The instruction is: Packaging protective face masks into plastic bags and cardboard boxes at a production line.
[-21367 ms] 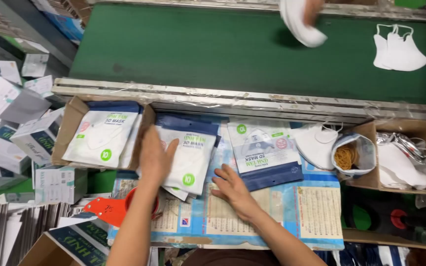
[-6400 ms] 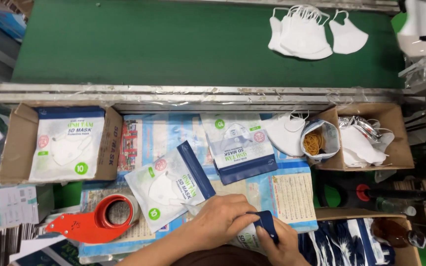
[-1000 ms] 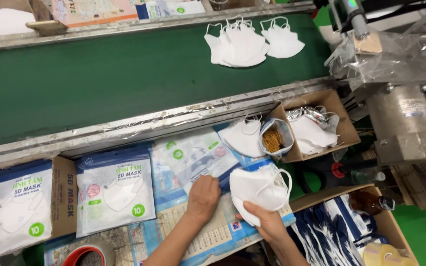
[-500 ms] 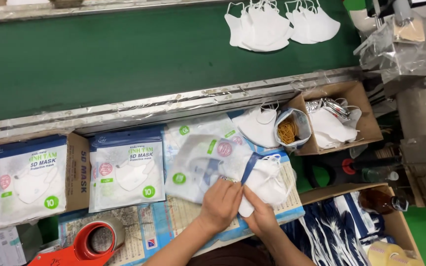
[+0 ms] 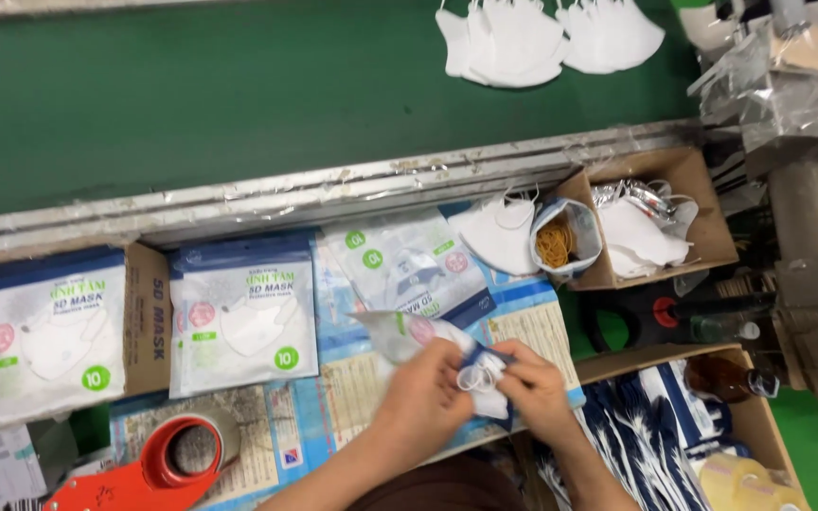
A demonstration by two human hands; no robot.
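Pinching a white mask (image 5: pixel 481 380) between them, left hand (image 5: pixel 425 396) and right hand (image 5: pixel 534 390) hold it at a pouch (image 5: pixel 407 333), fingers closed on both.

The scene is seen from a single head-worn camera, pointed steeply down over a packing bench (image 5: pixel 352 397). The near edge of the bench is cut off at the bottom of the view, where both forearms enter. The far edge is met by a metal rail (image 5: pixel 333 194), beyond which a green conveyor belt (image 5: pixel 239 85) fills the top. The bench is viewed from close range.
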